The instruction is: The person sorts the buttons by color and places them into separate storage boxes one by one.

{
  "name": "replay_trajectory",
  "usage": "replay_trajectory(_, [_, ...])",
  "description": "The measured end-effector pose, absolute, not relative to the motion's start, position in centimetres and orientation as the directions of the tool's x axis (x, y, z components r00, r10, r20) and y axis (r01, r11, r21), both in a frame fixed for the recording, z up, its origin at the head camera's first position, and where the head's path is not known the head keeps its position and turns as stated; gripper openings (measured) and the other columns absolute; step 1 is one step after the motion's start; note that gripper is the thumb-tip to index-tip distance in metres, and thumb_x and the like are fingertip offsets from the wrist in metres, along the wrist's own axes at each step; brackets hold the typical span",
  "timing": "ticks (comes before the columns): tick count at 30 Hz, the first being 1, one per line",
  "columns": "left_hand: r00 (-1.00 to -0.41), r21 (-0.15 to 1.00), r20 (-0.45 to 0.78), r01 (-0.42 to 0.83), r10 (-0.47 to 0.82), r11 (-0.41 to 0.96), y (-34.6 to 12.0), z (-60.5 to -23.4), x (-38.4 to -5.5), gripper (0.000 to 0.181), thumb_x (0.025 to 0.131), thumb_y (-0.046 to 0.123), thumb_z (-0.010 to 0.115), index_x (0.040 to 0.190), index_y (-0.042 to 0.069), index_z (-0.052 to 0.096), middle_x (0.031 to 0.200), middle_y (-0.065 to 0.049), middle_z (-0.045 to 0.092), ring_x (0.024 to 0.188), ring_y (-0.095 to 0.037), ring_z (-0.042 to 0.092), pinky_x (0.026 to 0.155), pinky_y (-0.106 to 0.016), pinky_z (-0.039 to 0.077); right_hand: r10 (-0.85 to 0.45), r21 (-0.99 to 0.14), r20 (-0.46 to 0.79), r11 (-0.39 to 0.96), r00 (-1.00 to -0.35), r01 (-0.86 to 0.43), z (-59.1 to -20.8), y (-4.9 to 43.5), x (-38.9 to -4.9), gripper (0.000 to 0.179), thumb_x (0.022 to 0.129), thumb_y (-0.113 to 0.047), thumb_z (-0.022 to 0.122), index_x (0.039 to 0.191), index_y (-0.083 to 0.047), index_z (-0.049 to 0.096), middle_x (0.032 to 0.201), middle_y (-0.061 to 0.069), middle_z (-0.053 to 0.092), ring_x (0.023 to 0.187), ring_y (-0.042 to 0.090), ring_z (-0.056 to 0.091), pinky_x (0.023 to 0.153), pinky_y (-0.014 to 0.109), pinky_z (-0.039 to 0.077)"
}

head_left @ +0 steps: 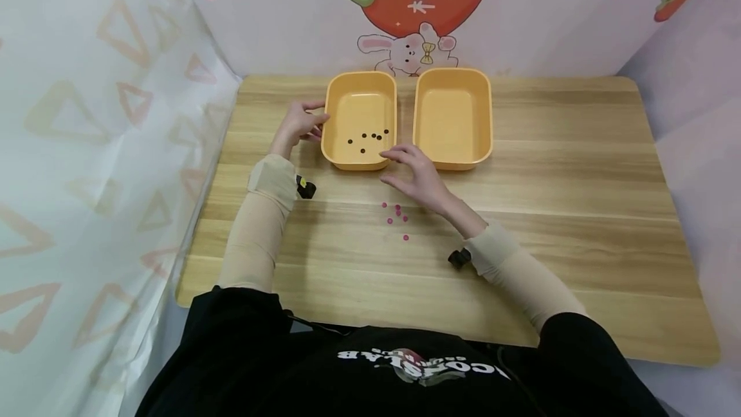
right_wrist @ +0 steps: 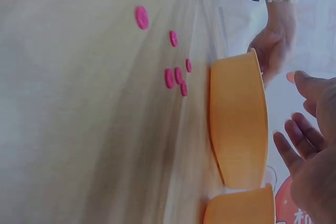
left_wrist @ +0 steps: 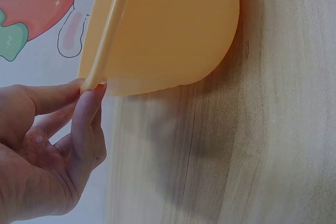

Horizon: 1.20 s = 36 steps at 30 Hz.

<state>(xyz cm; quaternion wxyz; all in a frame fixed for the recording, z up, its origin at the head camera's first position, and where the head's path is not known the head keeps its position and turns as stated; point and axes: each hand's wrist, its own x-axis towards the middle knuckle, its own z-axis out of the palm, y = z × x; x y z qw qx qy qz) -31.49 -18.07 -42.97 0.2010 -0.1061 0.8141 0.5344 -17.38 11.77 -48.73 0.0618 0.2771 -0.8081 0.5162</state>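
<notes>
Two yellow-orange plastic bins stand side by side at the far part of the table. Several small dark round buttons (head_left: 363, 136) lie on the floor of the left bin (head_left: 359, 108). My left hand (head_left: 298, 126) pinches that bin's left rim between thumb and fingers, as the left wrist view shows up close. Above the same bin's front right corner is my right hand (head_left: 419, 179), its thumb and fingers apart with nothing between them. Pink buttons (head_left: 397, 213), several of them, are scattered on the wood in front of the bins, just below the right hand.
Beside the left bin stands the right bin (head_left: 453, 108), its bare floor in sight. The wooden table (head_left: 579, 224) stretches off to the right. Behind it rises a printed backdrop (head_left: 550, 18); a pale patterned sheet (head_left: 104, 179) hangs at the left.
</notes>
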Motion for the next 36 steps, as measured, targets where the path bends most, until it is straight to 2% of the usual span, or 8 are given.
replay_trajectory(5, [-0.899,0.832,-0.433,-0.373,0.059,0.412,-18.2,-43.0,-31.5,0.057,0.109,0.016,0.067,0.165,0.013,0.053,0.066,0.001,0.070,0.049,-0.009,0.066,0.053,-0.026,0.065,-0.401,-0.813,0.358,0.310,-0.843,-0.493,-49.7,12.8,-15.8,0.044,0.091,-0.001,0.089,0.130,0.008,0.074,0.128,0.023,0.072,0.114,0.041,0.070,0.104,0.054,0.062])
replay_trajectory(10, [-0.899,0.835,-0.433,-0.372,0.066,0.404,-18.2,-42.9,-31.5,0.058,0.109,0.015,0.067,0.165,0.011,0.051,0.065,0.001,0.071,0.049,-0.009,0.066,0.054,-0.025,0.065,-0.440,-0.827,0.246,0.370,-0.864,-0.424,-50.9,13.1,-15.3,0.035,0.092,-0.003,0.087,0.125,0.006,0.077,0.123,0.020,0.075,0.109,0.036,0.071,0.099,0.050,0.063])
replay_trajectory(15, [-0.895,0.823,-0.443,-0.382,0.053,0.421,-18.3,-42.8,-31.5,0.056,0.110,0.016,0.067,0.164,0.013,0.053,0.066,0.001,0.069,0.051,-0.010,0.066,0.058,-0.027,0.067,-0.481,-0.835,0.140,0.413,-0.865,-0.364,-52.2,13.0,-15.4,0.031,0.094,-0.004,0.086,0.123,0.002,0.080,0.117,0.017,0.072,0.106,0.030,0.067,0.092,0.038,0.056])
replay_trajectory(20, [-0.894,0.815,-0.445,-0.383,0.046,0.435,-18.1,-42.6,-31.3,0.056,0.110,0.017,0.067,0.164,0.014,0.053,0.066,0.002,0.067,0.051,-0.010,0.066,0.059,-0.027,0.067,-0.490,-0.828,0.136,0.421,-0.861,-0.370,-53.0,12.7,-15.5,0.029,0.092,-0.007,0.089,0.121,0.000,0.082,0.113,0.016,0.072,0.106,0.029,0.064,0.090,0.034,0.051])
replay_trajectory(23, [-0.894,0.815,-0.445,-0.384,0.044,0.434,-18.0,-42.6,-31.3,0.056,0.110,0.017,0.067,0.164,0.014,0.053,0.066,0.002,0.067,0.052,-0.010,0.066,0.058,-0.027,0.067,-0.486,-0.826,0.138,0.424,-0.863,-0.371,-53.1,12.4,-15.6,0.026,0.092,-0.008,0.089,0.117,-0.001,0.084,0.111,0.015,0.073,0.106,0.030,0.064,0.092,0.038,0.051])
replay_trajectory(31, [-0.897,0.816,-0.439,-0.377,0.046,0.437,-18.0,-42.7,-31.3,0.056,0.110,0.017,0.066,0.164,0.014,0.053,0.066,0.002,0.067,0.051,-0.010,0.066,0.056,-0.026,0.065,-0.434,-0.801,0.155,0.471,-0.887,-0.370,-53.7,11.5,-15.3,0.015,0.092,-0.012,0.090,0.107,-0.007,0.087,0.109,0.013,0.073,0.112,0.032,0.061,0.115,0.056,0.041])
replay_trajectory(36, [-0.896,0.817,-0.442,-0.381,0.045,0.433,-18.1,-42.8,-31.3,0.056,0.110,0.017,0.066,0.164,0.014,0.053,0.066,0.001,0.069,0.050,-0.010,0.066,0.054,-0.024,0.064,-0.413,-0.800,0.201,0.454,-0.888,-0.392,-54.1,11.2,-15.0,0.008,0.092,-0.008,0.089,0.099,-0.005,0.087,0.105,0.013,0.072,0.111,0.033,0.060,0.113,0.057,0.039])
